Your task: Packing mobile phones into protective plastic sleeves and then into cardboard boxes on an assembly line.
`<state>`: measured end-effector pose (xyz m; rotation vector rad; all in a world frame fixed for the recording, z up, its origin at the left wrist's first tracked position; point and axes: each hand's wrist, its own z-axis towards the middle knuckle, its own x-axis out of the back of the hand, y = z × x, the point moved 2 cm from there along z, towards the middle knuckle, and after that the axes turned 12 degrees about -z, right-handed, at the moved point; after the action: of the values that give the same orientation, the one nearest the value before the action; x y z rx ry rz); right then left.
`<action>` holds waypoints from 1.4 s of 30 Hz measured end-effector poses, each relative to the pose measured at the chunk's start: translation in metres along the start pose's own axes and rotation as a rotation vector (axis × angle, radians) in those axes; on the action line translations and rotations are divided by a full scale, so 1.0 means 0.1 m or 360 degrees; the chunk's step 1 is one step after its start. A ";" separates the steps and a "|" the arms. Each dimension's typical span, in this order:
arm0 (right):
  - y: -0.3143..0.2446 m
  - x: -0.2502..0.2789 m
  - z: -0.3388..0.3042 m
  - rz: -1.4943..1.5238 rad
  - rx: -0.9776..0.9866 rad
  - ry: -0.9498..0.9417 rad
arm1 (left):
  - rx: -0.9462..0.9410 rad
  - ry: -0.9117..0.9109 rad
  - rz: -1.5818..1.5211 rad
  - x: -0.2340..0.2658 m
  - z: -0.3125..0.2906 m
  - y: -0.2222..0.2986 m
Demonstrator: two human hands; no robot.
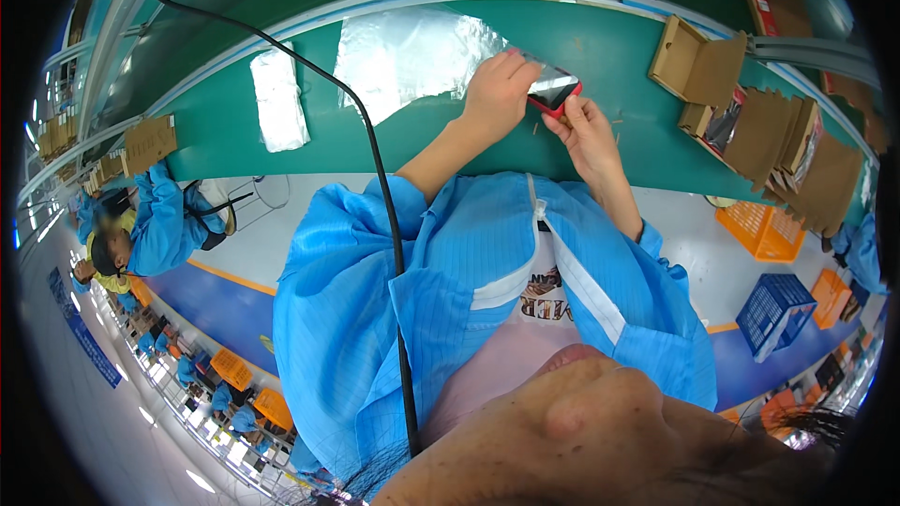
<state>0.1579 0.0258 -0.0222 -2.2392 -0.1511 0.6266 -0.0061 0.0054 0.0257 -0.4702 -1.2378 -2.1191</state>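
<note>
A flat, phone-like device [554, 88] with a red edge and a dark, glossy face is tilted between my hands above the green bench. My left hand [499, 92] is closed at its far left end, fingers bent over the edge. With thumb and fingers, my right hand [586, 131] grips the near right red corner. Whether a thin film or bag lies over the face is hard to make out. Just left of my left hand, clear plastic bags [398, 61] lie spread on the bench. Farther left is a folded stack of clear plastic [278, 98].
Open brown cardboard boxes [698, 61] stand at the bench's right end, some with packed items. A black cable [375, 150] hangs across the view. Orange [764, 230] and blue crates [775, 314] sit on the floor at right. A co-worker in blue [169, 225] is at left.
</note>
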 end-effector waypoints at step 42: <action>-1.00 0.96 -0.68 -0.2215 0.1054 0.1941 | 0.1658 -0.0667 -0.1767 -1.08 0.69 -0.08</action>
<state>0.2835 0.0779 0.0514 -1.0748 -0.6382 -1.2179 0.0673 0.1050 -0.0090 0.3767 -3.0605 -1.6811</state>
